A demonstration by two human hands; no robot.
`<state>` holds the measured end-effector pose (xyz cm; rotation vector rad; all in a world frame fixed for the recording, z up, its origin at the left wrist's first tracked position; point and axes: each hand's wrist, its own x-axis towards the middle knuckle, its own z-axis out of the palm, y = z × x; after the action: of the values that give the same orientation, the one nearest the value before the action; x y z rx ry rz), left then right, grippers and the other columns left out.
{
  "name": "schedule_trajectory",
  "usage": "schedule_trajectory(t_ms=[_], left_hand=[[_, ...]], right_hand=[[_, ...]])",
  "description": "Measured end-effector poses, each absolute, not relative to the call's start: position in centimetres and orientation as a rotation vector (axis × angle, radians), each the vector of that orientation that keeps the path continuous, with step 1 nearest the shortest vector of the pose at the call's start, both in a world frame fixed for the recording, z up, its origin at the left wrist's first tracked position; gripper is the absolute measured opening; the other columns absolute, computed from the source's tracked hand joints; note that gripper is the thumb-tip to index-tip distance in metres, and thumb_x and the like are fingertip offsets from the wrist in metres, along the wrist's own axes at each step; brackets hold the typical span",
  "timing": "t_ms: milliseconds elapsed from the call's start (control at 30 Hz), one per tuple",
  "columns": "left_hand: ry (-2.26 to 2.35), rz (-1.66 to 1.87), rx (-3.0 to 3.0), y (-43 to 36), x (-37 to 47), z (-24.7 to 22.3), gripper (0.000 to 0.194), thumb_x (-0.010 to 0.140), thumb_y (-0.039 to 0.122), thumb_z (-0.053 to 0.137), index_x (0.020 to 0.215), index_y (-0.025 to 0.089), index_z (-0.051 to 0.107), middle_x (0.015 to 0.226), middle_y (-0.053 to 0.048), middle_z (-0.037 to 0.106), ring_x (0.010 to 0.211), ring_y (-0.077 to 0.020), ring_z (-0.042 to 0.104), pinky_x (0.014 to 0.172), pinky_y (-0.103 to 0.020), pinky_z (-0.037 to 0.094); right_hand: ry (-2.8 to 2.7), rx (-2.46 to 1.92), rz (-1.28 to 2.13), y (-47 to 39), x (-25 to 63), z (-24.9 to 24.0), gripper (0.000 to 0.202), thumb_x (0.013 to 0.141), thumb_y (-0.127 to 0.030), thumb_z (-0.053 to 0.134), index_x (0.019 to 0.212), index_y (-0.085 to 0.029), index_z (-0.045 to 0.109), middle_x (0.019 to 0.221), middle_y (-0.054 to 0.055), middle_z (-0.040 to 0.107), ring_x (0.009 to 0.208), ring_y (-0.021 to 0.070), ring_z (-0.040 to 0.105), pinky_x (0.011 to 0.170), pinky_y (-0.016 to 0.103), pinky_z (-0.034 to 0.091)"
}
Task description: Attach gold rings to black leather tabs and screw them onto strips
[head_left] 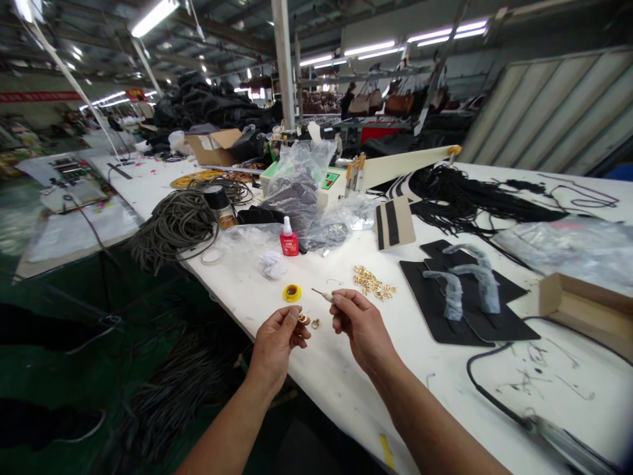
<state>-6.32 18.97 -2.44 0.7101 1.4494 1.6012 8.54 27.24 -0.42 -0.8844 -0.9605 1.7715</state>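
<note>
Between the thumb and fingers of my left hand (277,342) is a small gold metal piece (302,318). My right hand (360,326) pinches a thin pointed tool (324,295), whose tip points left, above the table. Just right of my left fingers, another small metal piece (315,324) lies on the white table (341,389). A round yellow container (291,293) with dark contents stands beyond my left hand. Past my right hand lies a pile of gold metal pieces (373,284). Farther back stands a red bottle (289,239) with a white cap, beside a crumpled white wad (271,265).
Coiled dark cord (178,221) and a black-lidded jar (219,206) are at the back left. Plastic bags (301,185) fill the middle back. On the right are black panels with wrapped handles (452,300), a cardboard box (586,310) and a cable-fed tool (558,439).
</note>
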Motion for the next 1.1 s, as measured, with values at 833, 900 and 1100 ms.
schedule_trajectory(t_ms=[833,900,1100], left_hand=[[1.898,1.379,1.102,18.8,-1.8,-2.2,0.026,0.082,0.036,0.077,0.102,0.019,0.08,0.076,0.001,0.069,0.055,-0.0081,0.054,0.052,-0.02,0.048],[1.92,1.382,1.186,18.7,-1.9,-2.1,0.02,0.083,0.032,0.075,0.099,0.021,0.081,0.078,0.001,0.07,0.058,-0.0088,0.056,0.052,-0.019,0.047],[1.945,1.364,1.397,18.5,-2.2,-2.3,0.018,0.085,0.023,0.07,0.099,0.023,0.081,0.088,-0.001,0.071,0.069,-0.0114,0.064,0.054,-0.019,0.049]], right_hand=[[-1.283,-0.943,1.509,24.9,13.8,-1.1,0.026,0.091,-0.046,0.073,0.097,-0.021,0.07,0.063,-0.004,0.06,0.058,0.0135,0.055,0.06,0.028,0.045],[-1.344,-0.938,1.455,24.6,13.7,-1.1,0.025,0.095,-0.047,0.069,0.095,-0.022,0.067,0.063,-0.004,0.06,0.059,0.014,0.056,0.061,0.028,0.046],[-1.424,-0.931,1.378,24.2,13.3,-1.4,0.023,0.096,-0.045,0.068,0.094,-0.022,0.067,0.066,-0.003,0.06,0.06,0.014,0.057,0.06,0.028,0.047]])
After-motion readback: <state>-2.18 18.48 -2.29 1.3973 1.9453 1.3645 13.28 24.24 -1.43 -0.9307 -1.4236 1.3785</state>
